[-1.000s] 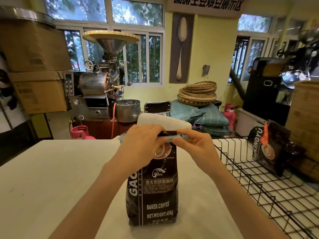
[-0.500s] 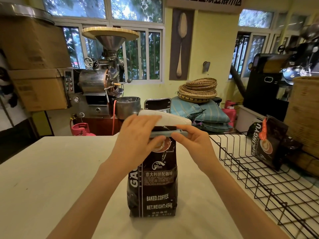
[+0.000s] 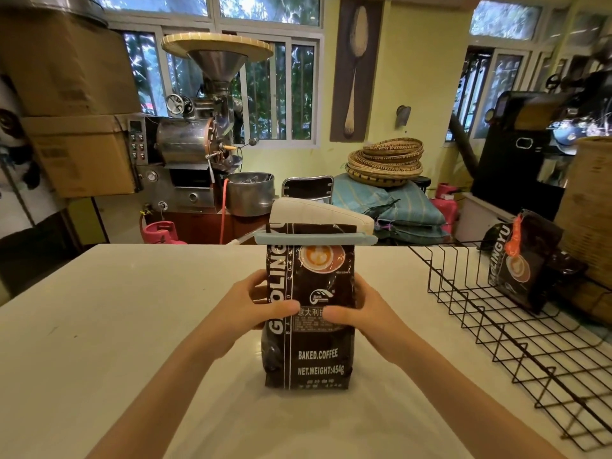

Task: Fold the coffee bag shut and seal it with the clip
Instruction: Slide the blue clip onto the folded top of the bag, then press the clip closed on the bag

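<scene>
A dark brown coffee bag [image 3: 311, 356] with white lettering stands upright on the white table [image 3: 99, 326], in the middle. A long pale blue clip [image 3: 316, 239] sits closed across its folded top. My left hand [image 3: 255, 306] grips the bag's left side at mid height, thumb across the front. On the opposite side, my right hand [image 3: 361, 309] holds it the same way. Neither hand touches the clip.
A black wire basket [image 3: 516, 332] lies on the table's right side, with a second coffee bag [image 3: 523, 260] leaning in it. A white device [image 3: 318, 213] sits just behind the held bag. A coffee roaster [image 3: 195, 147], cardboard boxes and woven trays stand beyond the table.
Both hands have left the clip at the bag's top and dropped to grip the bag's sides. The clip now stays on the top by itself.
</scene>
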Demonstrator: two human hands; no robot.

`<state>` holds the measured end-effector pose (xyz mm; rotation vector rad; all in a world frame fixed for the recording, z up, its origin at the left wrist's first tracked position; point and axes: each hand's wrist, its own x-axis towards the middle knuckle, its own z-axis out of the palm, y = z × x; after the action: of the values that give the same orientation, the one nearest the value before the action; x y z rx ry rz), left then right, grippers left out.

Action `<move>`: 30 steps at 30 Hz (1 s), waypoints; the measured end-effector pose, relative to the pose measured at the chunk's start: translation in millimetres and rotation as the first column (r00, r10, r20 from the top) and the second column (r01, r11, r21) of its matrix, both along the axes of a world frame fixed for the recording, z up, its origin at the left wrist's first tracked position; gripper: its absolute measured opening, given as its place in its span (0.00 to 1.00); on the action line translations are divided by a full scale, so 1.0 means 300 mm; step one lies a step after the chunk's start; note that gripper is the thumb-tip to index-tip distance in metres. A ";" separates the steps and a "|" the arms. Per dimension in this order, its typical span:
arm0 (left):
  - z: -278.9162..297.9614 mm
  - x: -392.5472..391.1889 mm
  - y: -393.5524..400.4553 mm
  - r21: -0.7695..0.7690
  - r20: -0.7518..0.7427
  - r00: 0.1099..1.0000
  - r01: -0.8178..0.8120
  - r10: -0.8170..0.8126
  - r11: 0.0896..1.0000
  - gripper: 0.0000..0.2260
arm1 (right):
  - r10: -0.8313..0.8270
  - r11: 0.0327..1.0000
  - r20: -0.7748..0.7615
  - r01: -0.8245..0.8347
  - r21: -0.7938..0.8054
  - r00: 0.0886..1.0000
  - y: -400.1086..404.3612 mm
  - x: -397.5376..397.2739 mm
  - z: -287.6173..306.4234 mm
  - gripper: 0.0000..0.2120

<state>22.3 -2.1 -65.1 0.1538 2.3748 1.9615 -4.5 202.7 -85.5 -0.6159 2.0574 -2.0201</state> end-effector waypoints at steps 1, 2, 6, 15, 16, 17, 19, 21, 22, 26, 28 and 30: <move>-0.009 0.006 -0.001 0.015 -0.011 1.000 0.005 -0.005 1.000 0.31 | -0.006 1.000 0.007 0.006 0.011 1.000 -0.002 0.012 -0.020 0.38; -0.021 0.014 -0.002 0.028 -0.027 1.000 0.015 -0.014 0.999 0.30 | -0.020 1.000 0.001 0.020 0.010 1.000 -0.004 0.022 -0.037 0.36; -0.070 0.036 -0.001 0.098 -0.082 0.997 0.018 -0.010 0.995 0.29 | -0.117 0.993 -0.024 0.117 -0.011 0.993 -0.010 0.038 -0.056 0.29; 0.102 -0.047 0.089 0.152 -0.257 0.962 0.140 -0.098 0.978 0.28 | -0.252 0.968 -0.131 0.247 -0.052 0.959 0.080 0.038 0.126 0.31; 0.130 -0.061 0.118 0.160 -0.283 0.953 0.159 -0.109 0.974 0.28 | -0.284 0.959 -0.139 0.278 -0.061 0.949 0.105 0.038 0.157 0.36; 0.155 -0.075 0.151 0.167 -0.307 0.945 0.173 -0.116 0.971 0.28 | -0.319 0.947 -0.146 0.312 -0.071 0.936 0.134 0.039 0.186 0.39; 0.200 -0.103 0.228 0.176 -0.348 0.929 0.197 -0.127 0.964 0.26 | -0.385 0.923 -0.164 0.375 -0.087 0.908 0.200 0.048 0.240 0.41; 0.234 -0.128 0.323 0.198 -0.374 0.916 0.235 -0.148 0.952 0.26 | -0.447 0.895 -0.183 0.435 -0.101 0.876 0.283 0.062 0.281 0.37; 0.247 -0.140 0.375 0.213 -0.383 0.909 0.257 -0.161 0.943 0.25 | -0.482 0.876 -0.187 0.470 -0.106 0.856 0.326 0.072 0.298 0.37; 0.262 -0.177 0.600 0.246 -0.411 0.877 0.368 -0.248 0.896 0.24 | -0.595 0.803 -0.205 0.588 -0.101 0.777 0.517 0.123 0.333 0.42; 0.254 -0.189 0.717 0.247 -0.416 0.856 0.432 -0.307 0.867 0.22 | -0.637 0.769 -0.206 0.632 -0.097 0.743 0.619 0.151 0.331 0.42; 0.244 -0.201 0.831 0.242 -0.417 0.833 0.488 -0.364 0.839 0.19 | -0.680 0.730 -0.195 0.677 -0.094 0.706 0.719 0.176 0.323 0.41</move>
<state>-37.8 247.2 8.0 1.0543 1.8863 2.2151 48.4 418.3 11.5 -0.0435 2.6990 -2.4174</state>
